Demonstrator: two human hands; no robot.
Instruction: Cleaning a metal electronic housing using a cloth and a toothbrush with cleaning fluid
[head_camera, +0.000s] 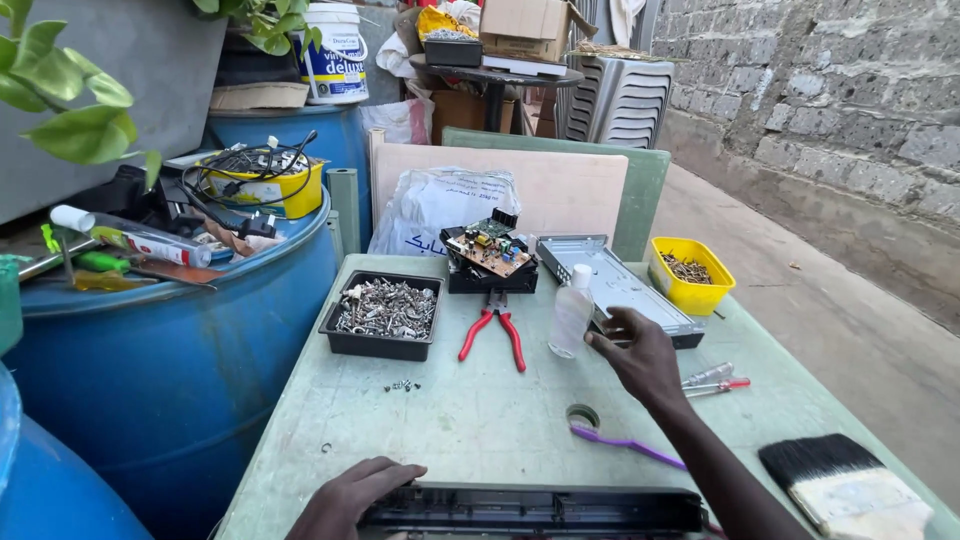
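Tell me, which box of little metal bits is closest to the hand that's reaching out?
The yellow tub of screws, just past the right hand. The black tray of silvery bits sits farther off, left of the red pliers.

Both arms are bare, with no sleeves showing. The left hand (352, 495) and right hand (640, 355) wear no gloves, rings or watch; nails are short.

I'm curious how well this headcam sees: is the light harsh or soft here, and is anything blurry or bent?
Head view: soft, even daylight with only faint shadows under the pliers and the clear bottle; no strong glare on the green table. The right hand is sharp, the paintbrush at the corner slightly soft; the blue barrel bows near the edge from wide-angle distortion.
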